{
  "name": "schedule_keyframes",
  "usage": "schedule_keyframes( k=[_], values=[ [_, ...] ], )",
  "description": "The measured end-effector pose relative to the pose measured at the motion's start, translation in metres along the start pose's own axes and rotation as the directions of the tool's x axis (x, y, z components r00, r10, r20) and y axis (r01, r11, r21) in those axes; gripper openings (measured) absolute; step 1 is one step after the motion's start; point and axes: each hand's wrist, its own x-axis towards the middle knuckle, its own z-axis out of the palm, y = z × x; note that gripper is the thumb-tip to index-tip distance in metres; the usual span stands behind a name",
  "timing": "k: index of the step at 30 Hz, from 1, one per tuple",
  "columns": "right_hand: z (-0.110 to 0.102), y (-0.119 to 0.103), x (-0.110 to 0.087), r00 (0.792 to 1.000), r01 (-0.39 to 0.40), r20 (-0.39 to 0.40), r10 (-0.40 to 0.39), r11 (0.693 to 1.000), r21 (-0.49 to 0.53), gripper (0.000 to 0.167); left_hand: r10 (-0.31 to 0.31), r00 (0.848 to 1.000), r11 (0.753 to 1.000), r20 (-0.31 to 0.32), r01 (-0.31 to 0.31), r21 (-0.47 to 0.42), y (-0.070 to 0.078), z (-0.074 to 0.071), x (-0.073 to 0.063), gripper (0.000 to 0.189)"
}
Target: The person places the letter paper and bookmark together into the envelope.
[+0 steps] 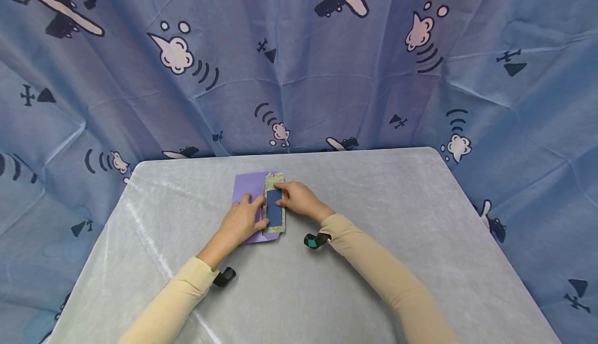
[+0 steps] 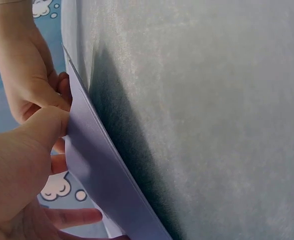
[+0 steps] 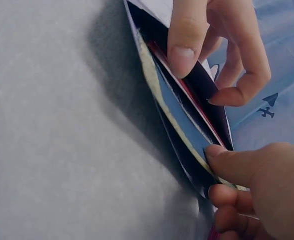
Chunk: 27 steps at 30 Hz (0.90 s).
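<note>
A flat purple folder (image 1: 246,184) lies toward the far side of the table. Along its right side stands a narrow blue panel with a green patterned border (image 1: 275,229). My left hand (image 1: 239,222) holds the purple folder, fingers spread over its cover and thumb near the panel. With thumb and fingers, my right hand (image 1: 301,198) pinches the panel's right edge. In the right wrist view the side gapes, showing a blue layer (image 3: 179,112), a cream edge and a red edge (image 3: 159,52) between dark purple sides. The purple cover (image 2: 106,160) hides the contents in the left wrist view.
A pale grey cloth covers the table (image 1: 374,188). Behind it hangs a blue curtain (image 1: 299,100) printed with planes and clouds. Each wrist wears a small black camera, the left one (image 1: 225,277) close above the cloth.
</note>
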Motion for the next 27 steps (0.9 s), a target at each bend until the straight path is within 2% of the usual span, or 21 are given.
schedule_keyframes(
  k=[6,15,19,27],
  values=[
    [0.0,-0.004,0.0,0.999,0.035,0.006,-0.034,0.995,-0.094,0.057,0.008,1.0,1.0,-0.014,-0.008,0.008,0.001,0.001,0.0,0.041],
    [0.001,0.006,-0.005,0.995,0.079,-0.056,-0.076,0.996,0.037,0.058,0.01,1.0,1.0,-0.013,-0.01,0.011,0.001,0.004,0.0,0.041],
    [0.001,0.014,-0.009,0.992,0.094,-0.088,-0.088,0.993,0.065,0.063,0.002,1.0,1.0,-0.013,-0.002,0.006,0.001,0.004,0.001,0.042],
    [0.001,0.027,-0.014,0.996,0.034,-0.088,-0.029,0.997,0.063,0.081,-0.012,1.0,1.0,0.001,0.012,0.006,0.001,0.005,0.001,0.042]
  ],
)
